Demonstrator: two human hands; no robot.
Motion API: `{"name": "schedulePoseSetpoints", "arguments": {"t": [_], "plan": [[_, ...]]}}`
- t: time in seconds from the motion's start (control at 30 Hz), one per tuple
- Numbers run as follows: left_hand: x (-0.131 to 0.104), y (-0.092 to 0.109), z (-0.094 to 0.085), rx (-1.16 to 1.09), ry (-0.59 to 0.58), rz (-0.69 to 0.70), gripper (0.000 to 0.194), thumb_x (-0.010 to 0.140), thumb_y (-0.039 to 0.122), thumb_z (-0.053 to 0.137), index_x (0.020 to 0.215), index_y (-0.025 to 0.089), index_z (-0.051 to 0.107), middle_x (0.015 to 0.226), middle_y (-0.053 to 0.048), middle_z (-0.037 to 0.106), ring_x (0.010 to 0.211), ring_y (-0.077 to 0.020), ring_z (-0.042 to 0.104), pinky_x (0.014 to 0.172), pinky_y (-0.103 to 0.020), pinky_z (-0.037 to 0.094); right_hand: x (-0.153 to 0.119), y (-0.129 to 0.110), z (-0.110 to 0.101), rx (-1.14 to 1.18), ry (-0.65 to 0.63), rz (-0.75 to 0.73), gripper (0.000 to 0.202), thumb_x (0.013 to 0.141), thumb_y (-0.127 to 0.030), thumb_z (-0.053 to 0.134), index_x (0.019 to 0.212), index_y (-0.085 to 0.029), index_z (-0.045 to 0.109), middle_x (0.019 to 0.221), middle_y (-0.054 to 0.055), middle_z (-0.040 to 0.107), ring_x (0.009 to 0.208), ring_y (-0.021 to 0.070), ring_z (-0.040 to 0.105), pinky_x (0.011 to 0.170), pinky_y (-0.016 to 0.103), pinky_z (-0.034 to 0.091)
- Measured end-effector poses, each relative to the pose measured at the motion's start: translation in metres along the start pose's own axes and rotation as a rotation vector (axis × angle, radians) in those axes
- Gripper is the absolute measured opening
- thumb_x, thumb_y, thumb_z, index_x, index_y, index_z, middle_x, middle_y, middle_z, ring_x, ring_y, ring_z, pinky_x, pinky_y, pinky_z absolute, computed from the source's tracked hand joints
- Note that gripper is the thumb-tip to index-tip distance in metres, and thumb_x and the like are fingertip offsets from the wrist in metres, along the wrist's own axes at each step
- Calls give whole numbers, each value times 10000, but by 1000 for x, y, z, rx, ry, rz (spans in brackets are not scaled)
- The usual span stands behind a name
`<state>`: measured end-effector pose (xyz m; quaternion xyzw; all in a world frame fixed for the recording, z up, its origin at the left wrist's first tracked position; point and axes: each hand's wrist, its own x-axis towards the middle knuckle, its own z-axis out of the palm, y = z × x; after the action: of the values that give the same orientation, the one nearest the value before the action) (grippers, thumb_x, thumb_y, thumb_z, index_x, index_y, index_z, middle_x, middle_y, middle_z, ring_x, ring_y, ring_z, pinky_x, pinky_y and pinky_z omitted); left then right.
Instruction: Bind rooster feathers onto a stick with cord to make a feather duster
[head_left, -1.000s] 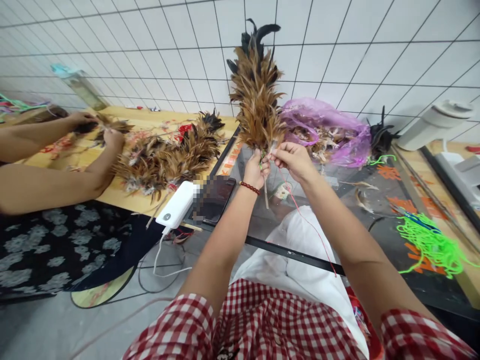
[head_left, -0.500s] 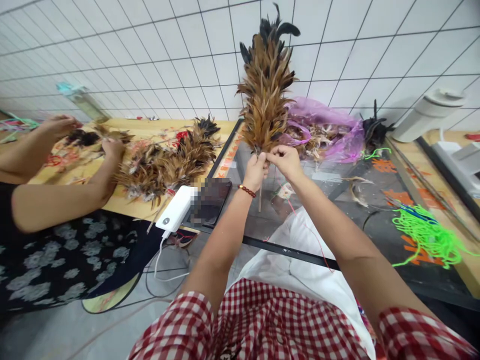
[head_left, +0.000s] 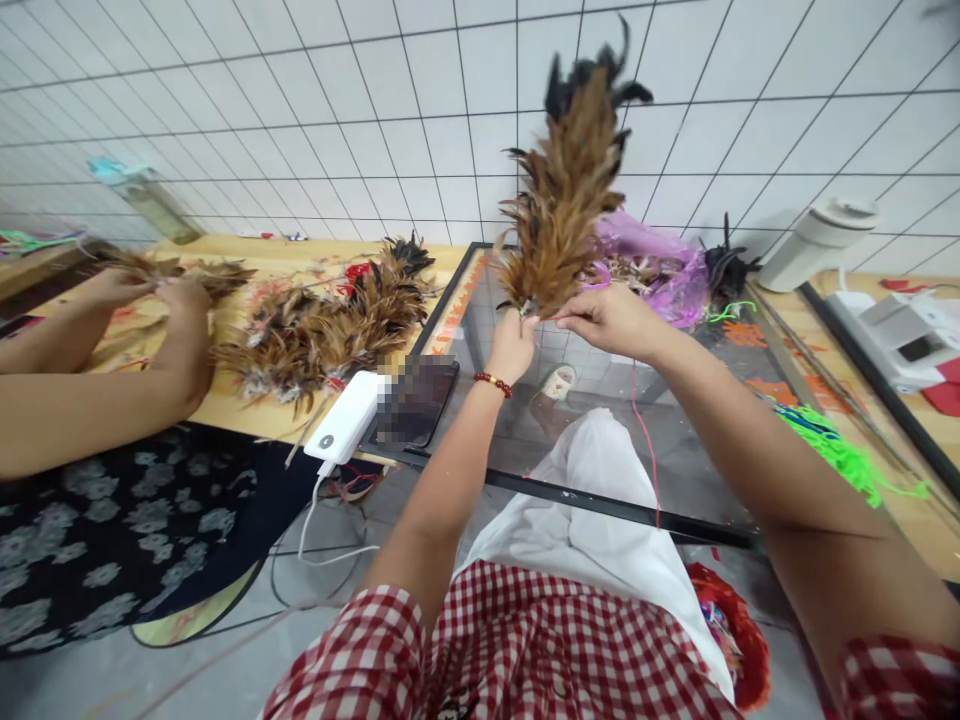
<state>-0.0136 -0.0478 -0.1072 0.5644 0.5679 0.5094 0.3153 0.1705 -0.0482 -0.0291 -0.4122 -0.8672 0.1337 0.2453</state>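
A tall bundle of brown feathers with black tips stands upright over the glass-topped table, leaning right. My left hand, with a beaded bracelet above the wrist, is closed round the bundle's base. Just right of it, my right hand pinches a thin red string, which hangs down past the table's front edge. The string also runs across to the bundle's base. The stick below the base is hidden behind my left hand.
Left of the glass lie a phone, a white power bank and another feather bundle. A person's hands hold feathers at far left. Behind are a purple bag and white cup; green cord lies right.
The bundle has tilted to the right. My right hand has moved right, away from my left hand, drawing the red string with it. The other person's hands have come together.
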Motion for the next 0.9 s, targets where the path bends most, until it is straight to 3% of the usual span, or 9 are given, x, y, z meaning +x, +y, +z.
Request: {"name": "schedulePoseSetpoints", "arguments": {"t": [0.13, 0.27, 0.37, 0.53, 0.63, 0.7, 0.8, 0.9], "plan": [[-14, 11, 2, 472, -218, 105, 36, 1011, 190, 559, 982, 175, 574, 880, -127, 716, 876, -263, 720, 778, -328, 459, 16, -17, -23, -467, -65, -186, 275, 953, -266, 562, 962, -211, 831, 1014, 71, 791, 864, 201, 662, 653, 306, 303], [-26, 16, 6, 826, -364, 205, 320, 1070, 296, 443, 1290, 112, 584, 1105, -228, 768, 1066, -338, 778, 865, -384, 526, 39, -21, -23, -570, -203, -257, 281, 931, -215, 569, 978, -200, 846, 1061, 76, 796, 903, 196, 673, 668, 302, 307], [-31, 16, 10, 980, -373, 295, 453, 1091, 370, 375, 1405, 94, 549, 1219, -254, 750, 1105, -361, 778, 869, -412, 556, 52, -15, -15, -594, -254, -108, 260, 912, -206, 624, 1034, -206, 854, 1115, 95, 806, 984, 237, 699, 713, 305, 386], [-33, 17, 10, 1054, -311, 328, 580, 1102, 379, 309, 1628, 147, 381, 1318, -221, 728, 1100, -325, 780, 867, -398, 566, 67, -7, -5, -509, -277, 133, 202, 907, -243, 707, 1039, -212, 857, 1069, 102, 819, 1069, 283, 723, 838, 338, 522], [-31, 18, 2, 1054, -332, 384, 554, 1098, 361, 309, 1586, 160, 476, 1337, -210, 720, 1150, -316, 759, 879, -389, 555, 70, -4, -10, -371, -220, 184, 180, 884, -263, 765, 1009, -172, 856, 1020, 111, 815, 1070, 293, 731, 923, 386, 566], [-27, 17, -7, 1025, -334, 408, 527, 1090, 358, 336, 1531, 158, 547, 1356, -201, 720, 1201, -316, 737, 899, -386, 542, 67, 2, -25, -266, -185, 240, 161, 874, -255, 789, 986, -159, 855, 985, 102, 814, 1049, 283, 740, 984, 413, 576], [-20, 17, -22, 968, -315, 394, 487, 1074, 359, 389, 1466, 166, 605, 1349, -178, 738, 1196, -322, 727, 883, -391, 522, 50, 22, -68, -107, -171, 390, 150, 900, -282, 791, 995, -184, 853, 978, 73, 817, 988, 262, 758, 1006, 438, 593], [-14, 19, -39, 880, -390, 385, 352, 1032, 358, 476, 1179, 172, 736, 1073, -138, 794, 1023, -306, 733, 799, -361, 482, 19, 55, -120, -113, -158, 603, 154, 904, -291, 809, 977, -163, 854, 983, 103, 820, 979, 278, 758, 968, 466, 590]]}}
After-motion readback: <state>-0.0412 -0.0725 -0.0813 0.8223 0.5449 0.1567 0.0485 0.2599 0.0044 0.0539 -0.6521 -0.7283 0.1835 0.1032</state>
